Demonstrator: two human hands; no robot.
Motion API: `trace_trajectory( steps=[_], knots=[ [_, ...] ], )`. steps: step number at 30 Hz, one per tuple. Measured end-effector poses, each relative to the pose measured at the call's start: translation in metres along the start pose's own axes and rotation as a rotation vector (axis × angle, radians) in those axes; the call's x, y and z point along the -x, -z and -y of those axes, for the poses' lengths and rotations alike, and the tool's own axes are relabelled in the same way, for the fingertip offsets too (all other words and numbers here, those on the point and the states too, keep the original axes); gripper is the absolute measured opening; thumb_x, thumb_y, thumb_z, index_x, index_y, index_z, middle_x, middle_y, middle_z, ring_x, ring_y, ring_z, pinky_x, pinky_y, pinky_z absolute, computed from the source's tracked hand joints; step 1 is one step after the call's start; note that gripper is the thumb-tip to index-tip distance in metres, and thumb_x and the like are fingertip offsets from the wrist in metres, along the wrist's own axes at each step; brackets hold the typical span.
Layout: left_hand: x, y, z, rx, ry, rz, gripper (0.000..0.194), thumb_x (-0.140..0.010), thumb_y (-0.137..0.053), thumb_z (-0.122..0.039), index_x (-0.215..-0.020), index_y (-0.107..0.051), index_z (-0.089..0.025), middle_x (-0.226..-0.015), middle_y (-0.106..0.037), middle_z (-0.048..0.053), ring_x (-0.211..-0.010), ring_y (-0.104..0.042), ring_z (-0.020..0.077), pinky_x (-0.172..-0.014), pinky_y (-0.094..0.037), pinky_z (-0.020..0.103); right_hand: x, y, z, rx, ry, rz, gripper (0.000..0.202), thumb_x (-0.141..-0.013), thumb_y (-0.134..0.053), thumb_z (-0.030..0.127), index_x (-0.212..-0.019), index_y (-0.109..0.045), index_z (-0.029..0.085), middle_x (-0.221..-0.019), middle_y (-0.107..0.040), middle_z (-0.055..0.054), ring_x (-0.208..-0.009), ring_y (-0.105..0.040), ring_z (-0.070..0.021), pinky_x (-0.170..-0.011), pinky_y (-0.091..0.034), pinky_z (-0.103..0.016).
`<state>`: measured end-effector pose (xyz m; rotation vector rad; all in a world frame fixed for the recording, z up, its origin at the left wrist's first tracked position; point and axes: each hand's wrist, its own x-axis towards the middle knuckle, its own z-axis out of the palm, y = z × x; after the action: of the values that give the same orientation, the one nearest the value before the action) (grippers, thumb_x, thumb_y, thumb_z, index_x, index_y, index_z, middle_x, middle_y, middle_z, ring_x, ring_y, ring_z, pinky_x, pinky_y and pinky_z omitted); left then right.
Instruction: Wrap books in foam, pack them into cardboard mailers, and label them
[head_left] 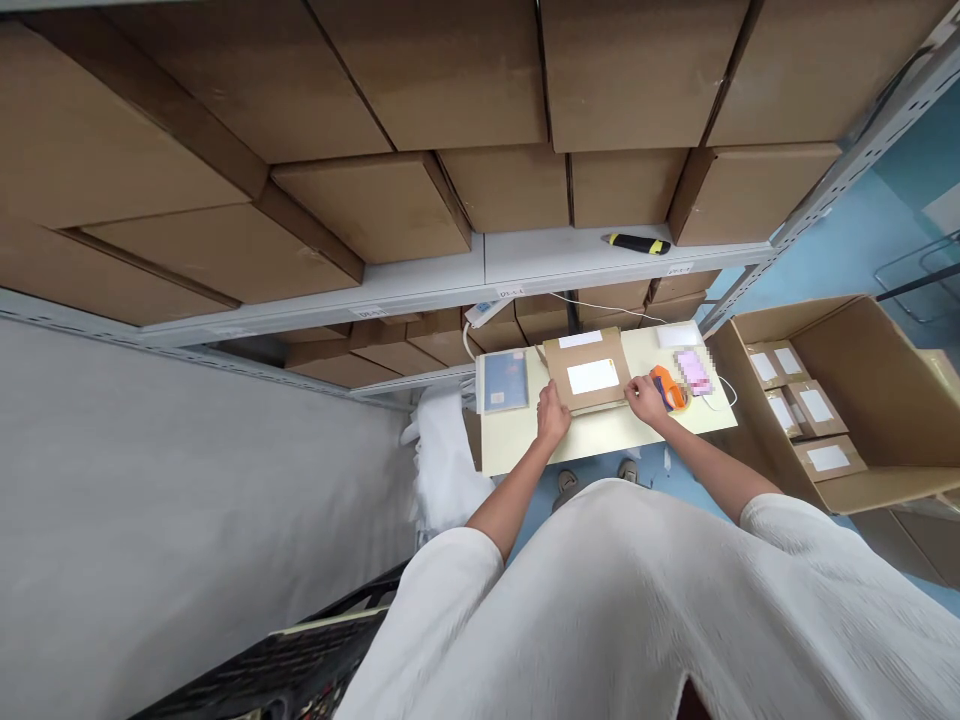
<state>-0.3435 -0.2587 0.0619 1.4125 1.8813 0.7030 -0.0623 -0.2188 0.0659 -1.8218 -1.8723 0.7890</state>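
Note:
A small brown cardboard box (589,352) lies on a pale yellow tabletop (517,448). One white label (592,376) sits on its upper face and another white strip (581,339) shows near its far edge. My left hand (553,415) is closed on the box's near left corner. At the near right corner my right hand (646,400) has its fingers pinched against the edge; exactly what they grip there is small and partly hidden. Right beside that hand is an orange and blue tape dispenser (667,388). To the left of the box lies a blue flat folder (506,381).
A metal shelf (420,278) full of brown boxes rises ahead, with a black and yellow utility knife (637,243) on it. On the right stands a large open carton (885,400) holding several labelled boxes. White wrapping material (450,450) hangs left of the table.

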Motion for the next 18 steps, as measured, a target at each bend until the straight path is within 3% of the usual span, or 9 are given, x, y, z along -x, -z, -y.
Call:
trace_trajectory(
  steps=[4, 10, 14, 18],
  knots=[
    [-0.01, 0.0, 0.002, -0.025, 0.09, 0.022, 0.092, -0.089, -0.067, -0.019, -0.174, -0.032, -0.014, -0.166, -0.052, 0.025, -0.156, -0.051, 0.0391, -0.132, -0.04, 0.051, -0.009, 0.001, -0.001, 0.036, -0.05, 0.044, 0.013, -0.099, -0.051, 0.036, -0.099, -0.06, 0.026, -0.114, -0.068, -0.013, -0.103, -0.067, -0.0302, -0.095, -0.057, -0.044],
    [-0.056, 0.01, -0.017, 0.068, 0.19, -0.027, 0.089, -0.094, -0.066, -0.024, -0.175, -0.031, -0.017, -0.171, -0.051, 0.021, -0.16, -0.048, 0.0357, -0.133, -0.039, 0.047, -0.055, 0.013, 0.025, -0.09, -0.173, 0.077, 0.032, -0.091, -0.062, 0.04, -0.118, -0.063, 0.024, -0.129, -0.072, -0.015, -0.114, -0.068, -0.0322, -0.102, -0.057, -0.045],
    [-0.07, 0.012, -0.022, 0.146, 0.206, 0.028, 0.087, -0.092, -0.067, -0.025, -0.173, -0.035, -0.02, -0.162, -0.063, 0.016, -0.15, -0.061, 0.0315, -0.127, -0.046, 0.042, -0.072, 0.013, 0.036, -0.198, -0.279, 0.121, 0.037, -0.089, -0.064, 0.043, -0.121, -0.059, 0.026, -0.129, -0.075, -0.011, -0.113, -0.071, -0.0301, -0.103, -0.057, -0.045],
    [-0.07, 0.014, -0.018, 0.237, 0.182, 0.012, 0.088, -0.086, -0.075, -0.026, -0.168, -0.042, -0.028, -0.146, -0.075, 0.012, -0.137, -0.071, 0.0332, -0.118, -0.053, 0.047, -0.072, 0.011, 0.039, -0.265, -0.286, 0.109, 0.04, -0.086, -0.068, 0.048, -0.117, -0.056, 0.028, -0.131, -0.074, -0.01, -0.112, -0.072, -0.0275, -0.102, -0.058, -0.045]
  ],
)
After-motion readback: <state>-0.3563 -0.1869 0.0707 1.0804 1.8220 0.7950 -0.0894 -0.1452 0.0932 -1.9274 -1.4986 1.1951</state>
